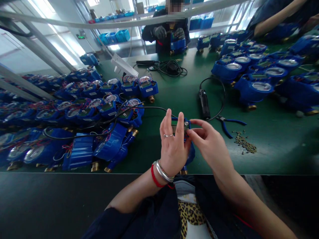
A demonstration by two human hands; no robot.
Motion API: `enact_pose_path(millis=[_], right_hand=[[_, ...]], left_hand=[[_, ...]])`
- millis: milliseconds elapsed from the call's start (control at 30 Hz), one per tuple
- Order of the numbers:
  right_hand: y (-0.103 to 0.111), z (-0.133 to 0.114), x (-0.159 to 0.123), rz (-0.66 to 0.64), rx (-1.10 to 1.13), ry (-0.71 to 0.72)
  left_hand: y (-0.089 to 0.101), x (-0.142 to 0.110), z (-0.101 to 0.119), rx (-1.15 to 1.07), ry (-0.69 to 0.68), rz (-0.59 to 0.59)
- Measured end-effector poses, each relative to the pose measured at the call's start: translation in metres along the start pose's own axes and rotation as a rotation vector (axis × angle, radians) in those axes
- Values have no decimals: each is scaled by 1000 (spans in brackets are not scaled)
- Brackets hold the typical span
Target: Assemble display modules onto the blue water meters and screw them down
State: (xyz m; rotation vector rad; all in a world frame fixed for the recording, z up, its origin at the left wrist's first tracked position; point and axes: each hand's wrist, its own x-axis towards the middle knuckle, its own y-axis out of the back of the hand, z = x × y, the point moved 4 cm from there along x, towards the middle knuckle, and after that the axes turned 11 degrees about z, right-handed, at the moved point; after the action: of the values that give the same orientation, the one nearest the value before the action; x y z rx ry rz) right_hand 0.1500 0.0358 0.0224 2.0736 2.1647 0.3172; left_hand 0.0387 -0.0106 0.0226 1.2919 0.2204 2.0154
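A blue water meter (191,154) stands on the green table in front of me, mostly hidden behind my hands. Its display and a small round silver part show between my fingers. My left hand (173,142) rests against the near left side of the meter, its fingers stretched up over the top. At the upper right corner of the meter, my right hand (209,142) has thumb and index finger pinched together; what is between the fingertips is too small to tell.
Rows of blue meters with loose wires (99,109) fill the left. To the right lie a black electric screwdriver (204,104), blue-handled pliers (228,124) and a pile of small screws (245,143). More meters (254,86) stand at right. Across the table, a gloved person (164,25) handles a meter.
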Motion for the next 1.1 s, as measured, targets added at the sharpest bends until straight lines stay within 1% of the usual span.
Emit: enact_pose_path(millis=[67, 133, 233, 367, 467, 533, 600, 700, 833, 933, 1033, 1100], right_hand=[[2, -3, 1, 5, -54, 41], [2, -6, 3, -34, -98, 68], [1, -8, 6, -101, -88, 68], [1, 0, 14, -163, -30, 29], [-1, 10, 21, -195, 42, -2], [-3, 13, 25, -208, 57, 1], [-4, 13, 27, -205, 39, 21], [-6, 10, 28, -203, 13, 28], [-8, 6, 27, -207, 2, 20], [-8, 6, 27, -193, 52, 27], [-7, 8, 27, -175, 105, 40], [-7, 10, 28, -161, 102, 57]], left_hand=[[0, 0, -2, -15, 4, -21], [0, 0, -4, -27, 12, -41], [2, 3, -7, -66, 34, -73], [9, 8, -13, -168, 61, -89], [13, 11, -18, -217, 25, -92], [12, 11, -19, -183, -12, -116], [9, 9, -19, -117, -48, -134], [5, 8, -18, -62, -72, -126], [3, 7, -19, -60, -35, -84], [1, 6, -21, -77, -9, -66], [1, 4, -20, -81, -13, -40], [1, 3, -20, -78, -19, -31]])
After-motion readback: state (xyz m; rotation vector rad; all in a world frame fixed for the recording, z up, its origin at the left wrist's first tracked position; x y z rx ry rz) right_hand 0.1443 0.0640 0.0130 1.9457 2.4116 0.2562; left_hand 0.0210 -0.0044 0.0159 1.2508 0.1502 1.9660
